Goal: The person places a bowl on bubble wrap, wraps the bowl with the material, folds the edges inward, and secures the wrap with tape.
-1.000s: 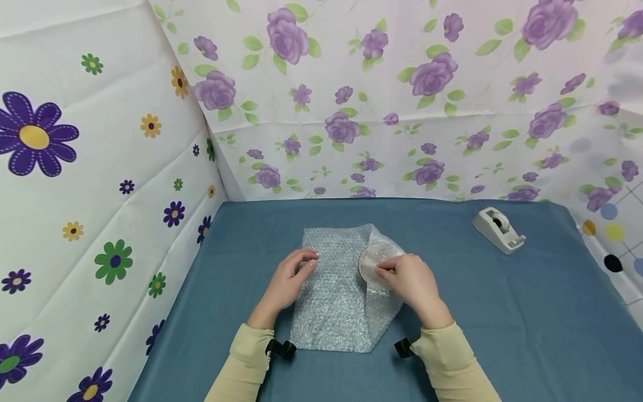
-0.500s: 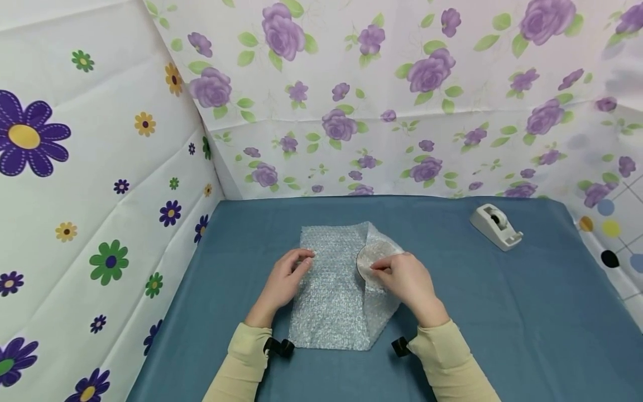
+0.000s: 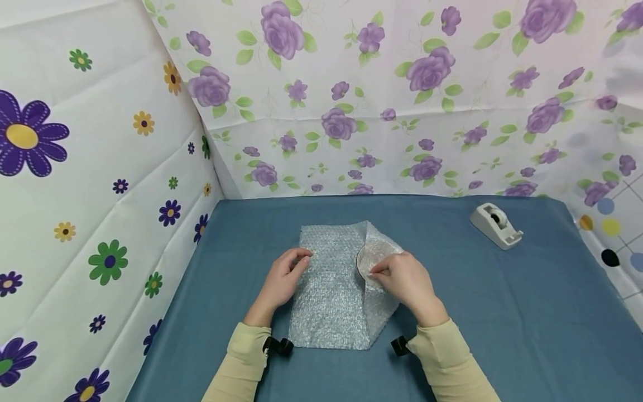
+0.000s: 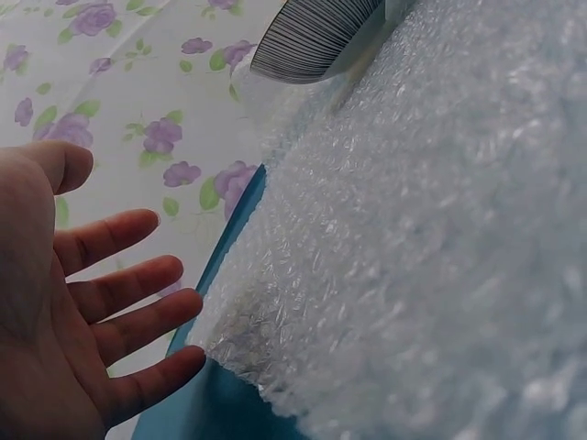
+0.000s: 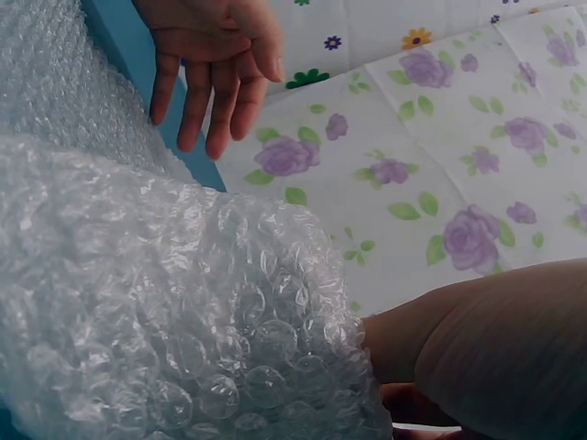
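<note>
A sheet of bubble wrap (image 3: 326, 301) lies on the blue cloth, its right part folded back over a round-rimmed piece of ware. That piece shows a white side with fine dark stripes (image 4: 316, 41) in the left wrist view; whether it is a cup or a bowl I cannot tell. My right hand (image 3: 409, 282) pinches the folded flap of wrap against the rim; its fingertips are mostly hidden in the right wrist view. Beside the sheet's left edge is my left hand (image 3: 282, 279), fingers spread and relaxed (image 4: 128, 321), holding nothing.
A white tape dispenser (image 3: 496, 225) with a roll in it stands toward the back right of the blue cloth (image 3: 532, 312). Flowered sheets (image 3: 382, 100) hang behind and at the left. Each wrist carries a small black camera (image 3: 279, 347).
The head view has shifted a little. Both hands and the bubble wrap stay almost where they were, with the right hand keeping its pinch on the flap.
</note>
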Demonstrator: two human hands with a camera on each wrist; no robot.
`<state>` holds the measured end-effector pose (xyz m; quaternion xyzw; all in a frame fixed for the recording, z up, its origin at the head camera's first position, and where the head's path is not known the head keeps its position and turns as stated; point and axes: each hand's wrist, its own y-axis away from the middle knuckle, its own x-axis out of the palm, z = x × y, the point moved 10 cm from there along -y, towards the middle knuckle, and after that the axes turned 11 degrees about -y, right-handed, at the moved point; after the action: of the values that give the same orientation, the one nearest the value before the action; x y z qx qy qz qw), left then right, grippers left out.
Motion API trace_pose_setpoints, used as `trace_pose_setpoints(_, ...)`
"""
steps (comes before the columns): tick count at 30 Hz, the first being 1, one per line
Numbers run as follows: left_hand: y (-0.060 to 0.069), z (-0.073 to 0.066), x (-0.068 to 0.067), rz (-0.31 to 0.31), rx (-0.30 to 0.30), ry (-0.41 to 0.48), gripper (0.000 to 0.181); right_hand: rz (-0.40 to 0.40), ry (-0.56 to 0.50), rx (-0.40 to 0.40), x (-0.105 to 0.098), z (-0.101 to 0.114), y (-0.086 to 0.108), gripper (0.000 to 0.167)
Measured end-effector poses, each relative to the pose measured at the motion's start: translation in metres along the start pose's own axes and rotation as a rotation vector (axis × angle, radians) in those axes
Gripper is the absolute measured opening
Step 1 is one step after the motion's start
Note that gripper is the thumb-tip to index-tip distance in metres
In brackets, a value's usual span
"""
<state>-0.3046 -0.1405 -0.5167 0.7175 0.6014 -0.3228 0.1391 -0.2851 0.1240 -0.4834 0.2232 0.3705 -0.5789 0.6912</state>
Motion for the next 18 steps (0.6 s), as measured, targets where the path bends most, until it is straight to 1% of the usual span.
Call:
trace_pose_setpoints(3,0.000,0.002,0.000,-0.006,-0.009,0.001,0.032,0.004,0.010,-0.016,0.001,0.002,0.000,0.004)
trace_pose_setpoints(6,0.000,0.005,-0.001,-0.016,-0.031,-0.006,0.033,0.009,0.017,-0.041,0.001,0.005,0.000,0.004)
trace_pose_setpoints(10,0.000,0.007,-0.003,-0.019,-0.063,-0.011,0.035,0.018,0.035,-0.105,0.002,0.012,0.001,0.006)
trace_pose_setpoints(13,0.000,0.010,-0.004,-0.025,-0.087,-0.013,0.035,0.038,0.074,-0.157,0.004,0.017,0.004,0.010)
trace_pose_setpoints(15,-0.001,0.012,-0.005,-0.036,-0.108,-0.012,0.034,0.060,0.104,-0.172,0.006,0.019,0.005,0.012)
trace_pose_setpoints(18,-0.002,0.017,-0.006,-0.061,-0.146,0.000,0.035,0.085,0.136,-0.166,0.009,0.019,0.006,0.015)
